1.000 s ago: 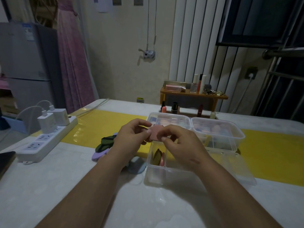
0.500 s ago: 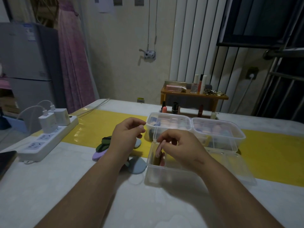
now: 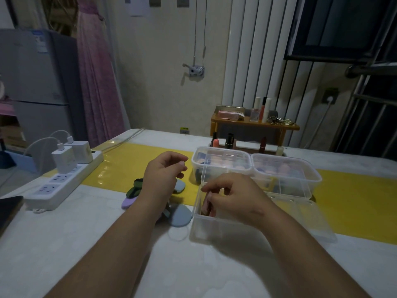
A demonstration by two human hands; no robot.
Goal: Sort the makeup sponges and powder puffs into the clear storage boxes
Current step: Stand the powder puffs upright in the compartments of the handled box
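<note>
Centre frame, the right hand (image 3: 232,196) dips curled fingers (image 3: 211,197) into the near clear plastic storage box (image 3: 214,231) over a pinkish makeup sponge (image 3: 212,211), grip impossible to tell, while the left hand (image 3: 163,175) hangs loosely curled and empty, and a finger snagging the wall could skid that light box.

right hand (image 3: 234,196) hold unclear, puff (image 3: 180,214) part-hidden; dark object (image 3: 8,209) cropped

White table (image 3: 64,244) w/ yellow strip (image 3: 354,196) across far half. Left: power strip (image 3: 62,186), dark device (image 3: 8,209) at edge. Mid: grey-blue puff (image 3: 180,216), purple puff (image 3: 127,203). Right: near clear box (image 3: 214,231), 2 far clear boxes (image 3: 221,162); lipsticks (image 3: 229,140) behind.
</note>
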